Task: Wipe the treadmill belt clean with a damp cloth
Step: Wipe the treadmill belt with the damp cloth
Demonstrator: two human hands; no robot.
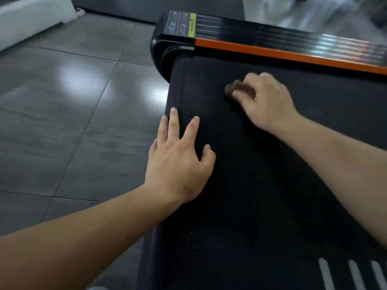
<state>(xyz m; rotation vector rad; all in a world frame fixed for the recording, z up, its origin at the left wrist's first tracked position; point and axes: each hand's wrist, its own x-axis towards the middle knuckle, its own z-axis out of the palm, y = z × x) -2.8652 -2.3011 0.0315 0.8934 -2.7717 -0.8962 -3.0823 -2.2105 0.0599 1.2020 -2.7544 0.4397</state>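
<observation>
Floor: glossy grey tiled floor [62, 101], left of the machine.
Sticker: black-and-yellow warning label [182, 24] on far corner cap; triangle symbol clear, print unreadable.
Left hand [180, 162]: flat on black textured treadmill belt [251, 185] near its left edge, fingers straight and spread, gripping nothing.
Right hand [266, 99]: farther up the belt, blurred, fingers curled round small crumpled brown cloth [240, 88] pressed on belt.
Rail: orange side strip [293, 54] beyond belt, cut off at right.

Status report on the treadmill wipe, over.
Right hand grips brown cloth on belt, near orange rail. Left hand flat on belt edge. Nothing blocking the belt.
</observation>
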